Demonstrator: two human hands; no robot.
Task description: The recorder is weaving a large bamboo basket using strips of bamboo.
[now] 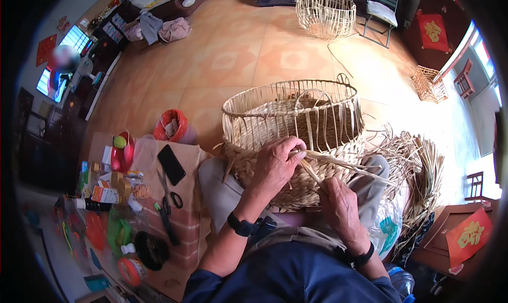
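The basket [264,131] sat between the person's knees, and both hands were up against its near side. The left hand [280,157] was right in front of the woven wall, thumb and index finger pinching a few pale strips [338,160] whose loose ends poked off to the right across the basket. The right hand [341,205] was lower and further right, thumb and fingers closed on a length that slanted down from the left-hand pinch, with the basket wall just behind it.

Some of it was tough to see: the right hand's fingertips were curled underneath, so I couldn't tell how many strands it had. The left hand blocked a chunk of weave, and the basket's underside was out of sight. Way over left, a blurry patch by the bright window was impossible to make out.

Texture-wise, the lower basket was chunky, rope-like weave, with open, skinny uprights above running to a thin rounded rim. A messy heap of dry straw-coloured fibre [426,170] lay to the right. On the left, a flat black phone [172,164] and black-handled scissors [176,199] rested on a pinkish cloth [185,213]. Further out were a bin [172,125] with a crinkly red liner and an airy, barrel-shaped frame [326,17] on the glossy orange tiles [227,59].
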